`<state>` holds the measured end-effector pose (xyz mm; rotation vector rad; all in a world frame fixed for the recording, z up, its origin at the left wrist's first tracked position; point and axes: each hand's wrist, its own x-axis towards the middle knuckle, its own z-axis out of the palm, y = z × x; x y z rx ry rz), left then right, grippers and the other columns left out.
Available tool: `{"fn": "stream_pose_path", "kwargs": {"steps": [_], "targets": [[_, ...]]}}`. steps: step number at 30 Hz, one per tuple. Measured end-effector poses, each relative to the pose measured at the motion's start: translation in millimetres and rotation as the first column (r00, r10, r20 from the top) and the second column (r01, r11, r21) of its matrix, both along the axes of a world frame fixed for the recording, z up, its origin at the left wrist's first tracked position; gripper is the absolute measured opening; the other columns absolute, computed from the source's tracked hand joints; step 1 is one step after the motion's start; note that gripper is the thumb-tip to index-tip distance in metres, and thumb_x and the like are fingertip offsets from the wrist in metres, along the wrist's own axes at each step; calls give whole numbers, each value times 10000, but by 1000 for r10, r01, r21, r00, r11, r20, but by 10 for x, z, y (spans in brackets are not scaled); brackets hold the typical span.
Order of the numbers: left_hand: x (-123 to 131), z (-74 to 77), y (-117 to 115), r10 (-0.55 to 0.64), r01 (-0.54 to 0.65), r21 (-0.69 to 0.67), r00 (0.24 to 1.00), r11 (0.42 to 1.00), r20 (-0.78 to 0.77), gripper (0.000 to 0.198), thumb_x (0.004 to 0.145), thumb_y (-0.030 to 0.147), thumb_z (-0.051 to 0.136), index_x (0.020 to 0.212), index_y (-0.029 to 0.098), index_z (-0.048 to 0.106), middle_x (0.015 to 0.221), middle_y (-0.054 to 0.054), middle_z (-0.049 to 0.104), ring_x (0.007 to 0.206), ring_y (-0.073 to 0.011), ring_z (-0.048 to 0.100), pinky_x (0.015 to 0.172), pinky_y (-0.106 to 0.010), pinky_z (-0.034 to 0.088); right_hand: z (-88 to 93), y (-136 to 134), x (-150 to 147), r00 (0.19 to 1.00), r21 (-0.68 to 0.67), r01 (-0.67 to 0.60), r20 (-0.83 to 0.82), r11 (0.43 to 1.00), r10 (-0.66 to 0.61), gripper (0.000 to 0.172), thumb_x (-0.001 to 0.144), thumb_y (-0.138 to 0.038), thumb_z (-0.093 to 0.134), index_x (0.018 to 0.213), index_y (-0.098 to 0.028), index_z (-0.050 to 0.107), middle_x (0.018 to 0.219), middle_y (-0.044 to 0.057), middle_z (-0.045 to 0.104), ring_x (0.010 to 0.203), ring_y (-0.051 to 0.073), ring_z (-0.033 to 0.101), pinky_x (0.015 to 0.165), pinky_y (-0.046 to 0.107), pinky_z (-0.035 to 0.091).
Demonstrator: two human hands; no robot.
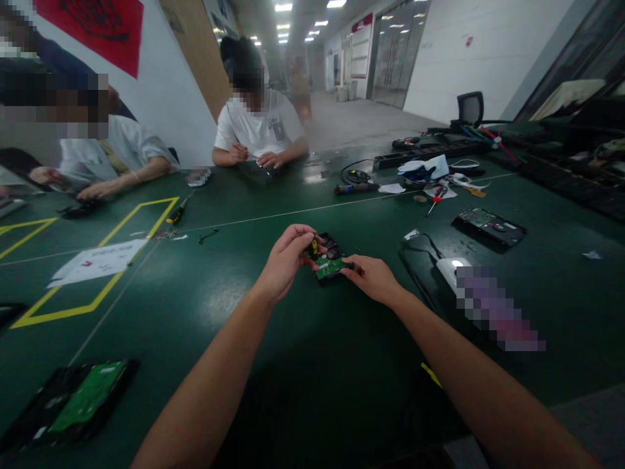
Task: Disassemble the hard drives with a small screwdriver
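A small black hard drive with a green circuit board [328, 267] lies on the green table in front of me. My left hand [294, 256] is closed around a yellow-and-black screwdriver [313, 247], held over the left side of the drive. The screwdriver's tip cannot be made out. From the right, my right hand [370, 277] grips the drive's right edge between thumb and fingers.
Another drive [489, 228] lies at right, beyond a cabled device [448, 270]. A larger drive [83, 400] is at near left. Tools and cables [356, 188] lie farther back. Two people sit across the green table [254, 225], near a paper sheet [100, 262].
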<state>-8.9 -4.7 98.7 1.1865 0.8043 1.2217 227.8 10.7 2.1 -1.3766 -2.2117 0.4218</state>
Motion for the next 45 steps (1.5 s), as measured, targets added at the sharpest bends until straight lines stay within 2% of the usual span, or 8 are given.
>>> {"fn": "stream_pose_path", "kwargs": {"steps": [7,13,19,24,31,34,41,45], "targets": [[-32,41,17,29,-28,2,999,1000,-43,194,905,312,583,932,163,704,1050,-105,661,1010,-239,625,607,-269,522,-27,24,18,1000,-5,-10,3,1000,11,348,951,-438,650,1242,-248,675,820,10,672,712,163,586,658,279,397],[-30,23,32,38,-38,19,999,999,36,188,920,281,557,1026,187,681,984,-85,667,883,-196,632,615,-274,512,-15,9,14,1000,8,-16,-2,1000,16,332,974,-442,615,1237,-250,677,823,13,666,720,164,583,662,281,399],[-7,-28,57,50,-51,37,999,998,13,204,934,364,568,993,195,666,975,-80,667,899,-205,640,631,-287,521,-28,15,23,1000,-3,-15,-7,1000,15,353,983,-469,594,1254,-255,665,813,11,658,697,160,573,643,280,395],[26,-25,29,68,-64,80,997,995,-42,229,922,437,640,978,217,671,967,-58,653,908,-190,624,627,-261,503,-30,6,17,1000,2,-6,-5,1000,6,356,983,-483,587,1243,-256,671,817,13,666,695,161,578,639,282,393],[-26,-27,47,180,-146,182,966,972,-188,224,925,408,636,936,216,750,952,-48,671,781,-147,573,586,-238,453,-24,4,7,1000,9,-5,-7,1000,5,347,969,-469,614,1238,-258,673,808,10,664,694,158,576,636,278,386],[-53,-13,50,170,-130,190,963,973,-212,213,927,382,630,967,222,765,989,-58,680,784,-150,582,562,-238,449,-23,4,4,1000,12,-6,-3,1000,6,350,970,-474,609,1235,-256,673,808,11,661,692,158,573,638,279,391],[-41,18,16,32,-26,85,997,996,-69,183,915,308,631,1054,198,679,1024,-79,679,923,-198,642,594,-253,534,-16,-4,1,1000,4,7,-3,1000,-7,369,970,-491,603,1244,-254,672,799,12,661,683,158,573,635,279,397],[-35,41,12,23,-24,25,999,999,37,162,921,285,607,1052,191,623,1043,-85,686,968,-219,670,682,-323,593,-1,-5,4,1000,0,-2,-9,1000,2,380,968,-496,604,1246,-247,674,814,20,672,699,164,582,634,282,399]]}}
